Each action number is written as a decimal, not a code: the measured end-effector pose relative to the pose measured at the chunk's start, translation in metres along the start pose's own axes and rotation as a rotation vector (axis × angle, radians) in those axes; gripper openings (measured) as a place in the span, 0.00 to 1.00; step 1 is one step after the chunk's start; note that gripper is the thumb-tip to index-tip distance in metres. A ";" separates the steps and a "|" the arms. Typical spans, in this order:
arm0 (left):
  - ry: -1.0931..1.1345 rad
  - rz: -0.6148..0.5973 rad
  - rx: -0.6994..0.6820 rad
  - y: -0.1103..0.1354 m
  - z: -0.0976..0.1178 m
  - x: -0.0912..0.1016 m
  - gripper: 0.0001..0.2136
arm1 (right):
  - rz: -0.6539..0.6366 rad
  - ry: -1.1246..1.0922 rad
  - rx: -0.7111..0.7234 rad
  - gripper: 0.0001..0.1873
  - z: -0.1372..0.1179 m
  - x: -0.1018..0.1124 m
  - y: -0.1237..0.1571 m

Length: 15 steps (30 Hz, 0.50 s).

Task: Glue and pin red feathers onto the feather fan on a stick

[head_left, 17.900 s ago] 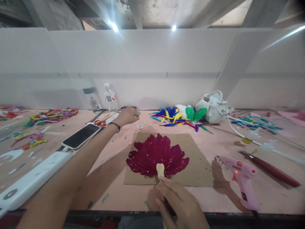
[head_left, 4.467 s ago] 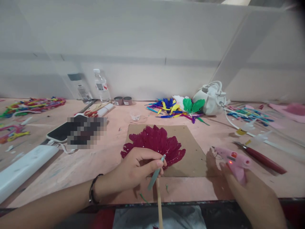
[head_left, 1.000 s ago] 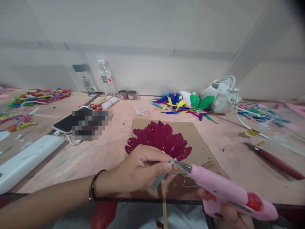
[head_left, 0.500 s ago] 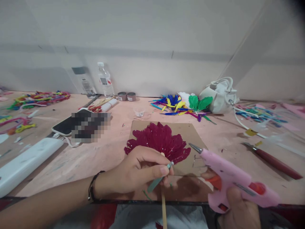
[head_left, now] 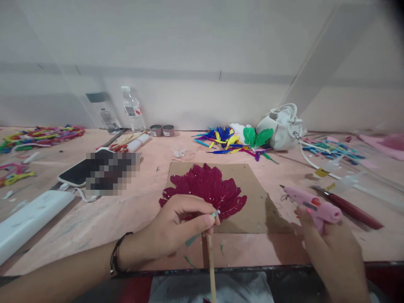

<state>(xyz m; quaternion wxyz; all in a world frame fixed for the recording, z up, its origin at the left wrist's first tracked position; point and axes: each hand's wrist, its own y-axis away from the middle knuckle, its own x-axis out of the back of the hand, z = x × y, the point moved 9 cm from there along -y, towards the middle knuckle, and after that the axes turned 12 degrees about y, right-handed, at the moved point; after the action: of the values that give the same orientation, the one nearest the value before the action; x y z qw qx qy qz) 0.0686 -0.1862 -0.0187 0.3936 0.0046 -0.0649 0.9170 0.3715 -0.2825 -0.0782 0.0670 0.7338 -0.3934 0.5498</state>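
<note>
And there's the dark red feather fan (head_left: pixel 205 183) flat on cardboard (head_left: pixel 257 210), left hand (head_left: pixel 179 221) over its lower edge pinching a slim grey-green tool (head_left: pixel 192 240), right hand (head_left: pixel 337 248) at the pink glue gun (head_left: pixel 325 210), grip too hidden to call!

My crimson feather fan (head_left: pixel 203 183) lies spread, its wooden handle (head_left: pixel 211 265) running toward 6 o'clock. Over its lower edge I pinch a grey-green tool (head_left: pixel 192 240), tip toward 2 o'clock. At the fan's 3 o'clock, my pink glue gun (head_left: pixel 322 207) points toward 10 o'clock.
</note>
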 end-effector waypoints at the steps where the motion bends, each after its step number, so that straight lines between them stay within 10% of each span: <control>1: -0.005 0.003 -0.001 0.000 0.000 0.000 0.14 | 0.002 0.001 0.031 0.34 -0.004 -0.001 0.000; 15: -0.026 0.156 -0.112 -0.004 0.002 0.016 0.13 | 0.173 -0.070 0.088 0.32 0.000 0.010 0.009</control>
<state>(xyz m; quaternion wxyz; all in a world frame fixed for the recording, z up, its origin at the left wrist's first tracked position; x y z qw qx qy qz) 0.0608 -0.1720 -0.0158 0.3195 -0.0106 -0.1212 0.9397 0.3669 -0.2939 -0.0723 -0.0270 0.7181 -0.4328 0.5443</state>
